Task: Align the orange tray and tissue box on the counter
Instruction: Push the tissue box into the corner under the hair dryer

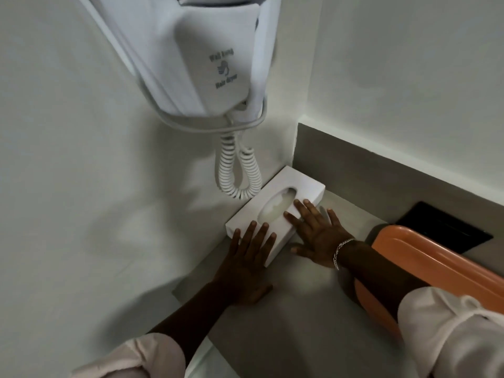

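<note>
Hands lie flat, fingers spread, on the tissue box (275, 211): left hand (246, 264) at its near end, right hand (317, 233) along its side. Box's long axis runs seven to one o'clock (against the wall). Orange tray (425, 271) lies at four o'clock under the right forearm, nearer that hand.

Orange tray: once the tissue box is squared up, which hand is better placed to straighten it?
Probably the right hand. Its forearm already lies across the orange tray, which sits on the right side of the counter. The left hand rests flat on the tissue box, farther from the tray.
</note>
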### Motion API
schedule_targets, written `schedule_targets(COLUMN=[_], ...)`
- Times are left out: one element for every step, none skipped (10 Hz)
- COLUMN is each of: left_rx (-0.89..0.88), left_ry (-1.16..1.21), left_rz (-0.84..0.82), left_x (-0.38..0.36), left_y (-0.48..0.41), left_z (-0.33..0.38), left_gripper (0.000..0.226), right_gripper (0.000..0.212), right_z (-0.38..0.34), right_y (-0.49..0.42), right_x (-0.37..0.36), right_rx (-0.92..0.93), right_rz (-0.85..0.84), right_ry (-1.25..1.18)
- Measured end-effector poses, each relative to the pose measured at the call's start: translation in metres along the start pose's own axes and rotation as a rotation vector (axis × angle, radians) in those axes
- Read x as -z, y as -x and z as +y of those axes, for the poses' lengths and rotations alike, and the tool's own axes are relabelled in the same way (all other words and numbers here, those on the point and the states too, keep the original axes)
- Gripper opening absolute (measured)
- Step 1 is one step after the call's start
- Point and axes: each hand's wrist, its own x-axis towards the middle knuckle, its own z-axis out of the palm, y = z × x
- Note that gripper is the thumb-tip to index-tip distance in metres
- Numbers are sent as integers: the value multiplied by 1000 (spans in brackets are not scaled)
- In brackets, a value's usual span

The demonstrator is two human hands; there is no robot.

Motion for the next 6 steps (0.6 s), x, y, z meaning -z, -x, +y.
schedule_targets(left_rx=[10, -5, -3, 20, 18, 110], left_ry=[-1, 0, -15, -36, -47, 43], left_rz=[14, 32, 23, -7, -61, -75], left_x=[-5, -8, -9, -7, 2, 21], left_y=[-17, -30, -37, -40, -39, -42], left_z=[2, 0, -2, -5, -11, 0], left_gripper=[106, 103, 103, 105, 106, 103], right_gripper=[89, 90, 92, 94, 97, 98], right_z=[15, 23, 25, 24, 26, 16], right_y=[-10, -16, -20, -24, -26, -15], right_x=[0, 4, 9, 5, 9, 22], right_rx=[-33, -60, -84, -95, -88, -118], right_rz=[-16, -60, -89, -97, -97, -74], right_ry=[24, 41, 20, 18, 2, -88])
